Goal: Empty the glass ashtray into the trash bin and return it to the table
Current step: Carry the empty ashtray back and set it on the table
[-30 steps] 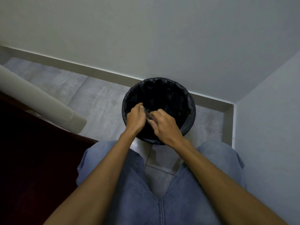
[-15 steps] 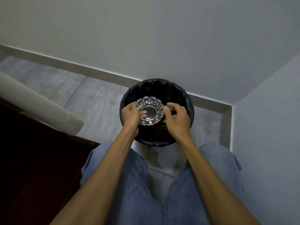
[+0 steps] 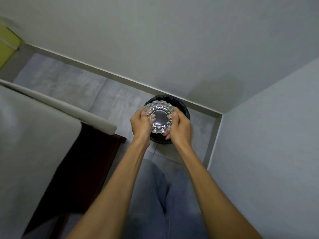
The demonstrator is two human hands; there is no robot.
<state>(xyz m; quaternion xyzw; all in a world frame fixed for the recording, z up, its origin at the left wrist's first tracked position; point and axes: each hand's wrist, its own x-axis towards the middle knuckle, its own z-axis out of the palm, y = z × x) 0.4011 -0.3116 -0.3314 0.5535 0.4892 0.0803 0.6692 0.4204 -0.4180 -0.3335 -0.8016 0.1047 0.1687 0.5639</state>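
Cradling glass ashtray [image 3: 159,118] between left hand [image 3: 140,124] and right hand [image 3: 181,127], over trash bin [image 3: 185,110].

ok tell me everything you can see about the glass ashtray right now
The glass ashtray is clear, thick cut glass, round, with a scalloped, faceted rim and a smooth flat centre. It looks empty, open side facing the camera. It is held in the air above the black-lined trash bin, clasped at its sides by the left hand and the right hand; fingers show through the glass.
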